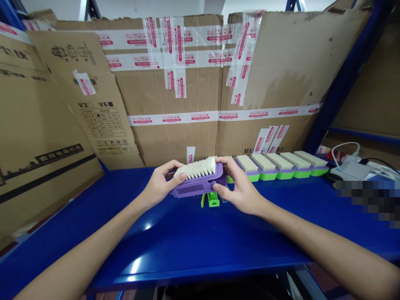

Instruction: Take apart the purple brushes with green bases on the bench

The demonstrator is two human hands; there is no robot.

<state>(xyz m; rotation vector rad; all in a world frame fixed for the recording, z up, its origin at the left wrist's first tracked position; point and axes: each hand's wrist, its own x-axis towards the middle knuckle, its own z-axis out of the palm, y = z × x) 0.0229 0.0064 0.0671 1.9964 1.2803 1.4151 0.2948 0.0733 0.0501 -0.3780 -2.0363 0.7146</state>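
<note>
While the left hand (159, 183) and right hand (245, 191) clasp the case (190, 190) by its ends above the table (175, 237), fingers and thumbs closed on it, it could slip if a thumb eased off. Left-thumb pressure might bend its ridged top (200, 168); a drop could scatter the green bits (213, 201). Fingers hide the case's ends. Farther back, the right hand seems to block part of the row (268, 175); pixelation masks the far right.

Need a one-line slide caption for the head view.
Both hands hold a purple pleated-filter cartridge above the blue shelf, near a row of purple-and-green filter units.
</note>
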